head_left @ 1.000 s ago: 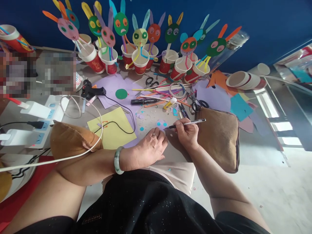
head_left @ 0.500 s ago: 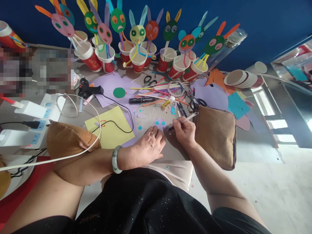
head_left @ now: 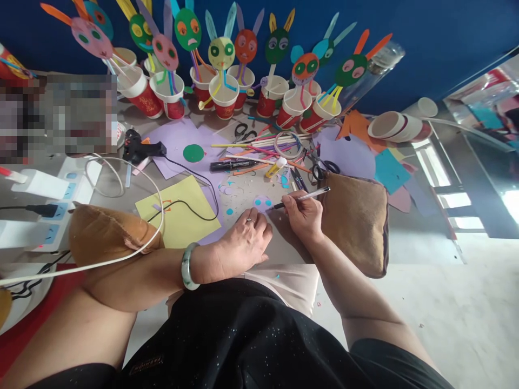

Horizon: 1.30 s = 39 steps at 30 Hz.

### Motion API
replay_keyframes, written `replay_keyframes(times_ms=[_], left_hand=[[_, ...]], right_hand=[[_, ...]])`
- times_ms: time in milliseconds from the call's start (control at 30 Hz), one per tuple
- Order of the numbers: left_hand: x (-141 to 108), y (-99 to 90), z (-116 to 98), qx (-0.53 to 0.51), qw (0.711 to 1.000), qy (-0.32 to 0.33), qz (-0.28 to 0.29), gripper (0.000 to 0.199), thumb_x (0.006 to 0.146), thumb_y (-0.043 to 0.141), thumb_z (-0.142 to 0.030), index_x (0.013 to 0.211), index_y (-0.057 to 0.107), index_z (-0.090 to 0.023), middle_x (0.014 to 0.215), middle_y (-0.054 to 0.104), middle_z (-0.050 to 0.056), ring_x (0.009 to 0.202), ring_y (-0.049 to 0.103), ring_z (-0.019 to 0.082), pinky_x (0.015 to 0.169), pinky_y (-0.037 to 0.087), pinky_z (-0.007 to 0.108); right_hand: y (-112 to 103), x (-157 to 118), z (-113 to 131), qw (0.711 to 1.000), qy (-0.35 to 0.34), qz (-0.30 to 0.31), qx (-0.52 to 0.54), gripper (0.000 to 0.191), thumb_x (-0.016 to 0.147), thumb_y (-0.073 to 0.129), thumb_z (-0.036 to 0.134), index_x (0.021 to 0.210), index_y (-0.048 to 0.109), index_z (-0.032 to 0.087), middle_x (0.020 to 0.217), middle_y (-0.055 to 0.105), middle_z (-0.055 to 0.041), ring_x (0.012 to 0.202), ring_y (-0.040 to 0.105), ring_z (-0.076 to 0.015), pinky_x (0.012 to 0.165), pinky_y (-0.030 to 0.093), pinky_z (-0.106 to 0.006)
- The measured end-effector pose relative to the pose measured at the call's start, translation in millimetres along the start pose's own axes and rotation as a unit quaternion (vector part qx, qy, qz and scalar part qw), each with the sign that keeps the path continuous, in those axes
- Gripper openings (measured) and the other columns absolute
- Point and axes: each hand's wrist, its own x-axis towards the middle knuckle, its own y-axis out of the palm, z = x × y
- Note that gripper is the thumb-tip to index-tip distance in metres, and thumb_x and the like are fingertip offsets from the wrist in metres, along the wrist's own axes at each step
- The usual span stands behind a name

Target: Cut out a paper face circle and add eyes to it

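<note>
A small lilac paper disc with two blue dots (head_left: 263, 203) lies on the table before me. My left hand (head_left: 245, 237) rests by its lower edge, fingers bent together, the fingertips holding the disc down; their undersides are hidden. In my right hand (head_left: 303, 215) is a gel pen (head_left: 318, 192) with a clear barrel, its dark tip at the disc's right edge. Left of the disc lie a loose blue paper dot (head_left: 230, 212) and small paper scraps (head_left: 227, 189). A glue stick (head_left: 275, 168) lies just beyond the disc.
Paper cups (head_left: 224, 100) holding rabbit-eared paper puppets line the blue wall. Coloured sticks, scissors (head_left: 324, 167) and a black marker (head_left: 232, 165) lie midtable. A glue gun (head_left: 141, 147) with its cord, a power strip (head_left: 67, 200) and yellow paper (head_left: 182, 208) are left. A brown cushion (head_left: 352, 221) sits right.
The pen has moved slightly left and its tip has come to the lilac disc's edge. My left hand has stayed nearly in place. The whole view has shifted a little.
</note>
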Motion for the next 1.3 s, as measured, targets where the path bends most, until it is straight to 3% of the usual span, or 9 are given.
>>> replay_keyframes(times_ms=[300, 567, 700, 800, 900, 1300], left_hand=[[0, -4.3, -1, 0.004, 1.0, -0.004, 0.013, 0.067, 0.1, 0.07, -0.055, 0.142, 0.064, -0.002, 0.14, 0.069, 0.027, 0.133, 0.066, 0.038, 0.115, 0.048, 0.046], [-3, 9.6, -3, 0.036, 0.998, 0.004, -0.045, 0.073, 0.098, 0.07, -0.059, 0.141, 0.064, 0.0, 0.138, 0.068, 0.028, 0.132, 0.066, 0.04, 0.119, 0.046, 0.049], [-4, 9.0, -3, 0.037, 0.999, 0.003, -0.035, 0.073, 0.098, 0.071, -0.057, 0.143, 0.062, 0.0, 0.14, 0.067, 0.028, 0.133, 0.065, 0.04, 0.117, 0.047, 0.049], [-3, 6.5, -3, 0.035, 0.999, 0.004, -0.03, 0.075, 0.099, 0.07, -0.056, 0.146, 0.059, 0.001, 0.143, 0.066, 0.03, 0.134, 0.064, 0.04, 0.118, 0.047, 0.049], [-3, 3.7, -3, 0.031, 0.999, 0.002, -0.019, 0.074, 0.099, 0.07, -0.055, 0.145, 0.059, 0.002, 0.142, 0.066, 0.03, 0.133, 0.064, 0.04, 0.118, 0.047, 0.05], [-3, 2.0, -3, 0.011, 1.0, -0.002, -0.008, 0.069, 0.1, 0.07, -0.052, 0.144, 0.061, 0.001, 0.145, 0.064, 0.03, 0.136, 0.063, 0.041, 0.12, 0.046, 0.051]], right_hand=[[-1, -2, 2, 1.0, 0.003, 0.007, -0.004, 0.053, 0.101, 0.059, 0.064, 0.067, 0.062, 0.023, 0.054, 0.061, 0.0011, 0.047, 0.055, -0.0132, 0.055, 0.049, -0.028], [3, -7, 2, 0.996, 0.043, -0.004, 0.078, 0.044, 0.099, 0.064, 0.063, 0.082, 0.067, 0.022, 0.058, 0.064, 0.0022, 0.044, 0.052, -0.0106, 0.047, 0.045, -0.025], [6, -9, 1, 0.992, 0.072, 0.004, 0.107, 0.026, 0.092, 0.072, 0.047, 0.086, 0.066, 0.023, 0.065, 0.066, 0.0024, 0.046, 0.054, -0.0102, 0.044, 0.044, -0.024], [6, -11, -1, 0.997, 0.041, 0.008, 0.071, 0.011, 0.084, 0.072, 0.032, 0.086, 0.067, 0.023, 0.074, 0.071, 0.0003, 0.058, 0.064, -0.0135, 0.053, 0.052, -0.027], [6, -12, -2, 0.999, 0.009, 0.022, 0.032, 0.005, 0.083, 0.067, 0.029, 0.084, 0.066, 0.024, 0.073, 0.071, 0.0007, 0.061, 0.067, -0.0153, 0.058, 0.053, -0.03], [6, -10, 5, 0.998, -0.022, 0.05, -0.036, 0.006, 0.082, 0.064, 0.03, 0.079, 0.062, 0.026, 0.066, 0.069, 0.0018, 0.052, 0.057, -0.0131, 0.057, 0.052, -0.028]])
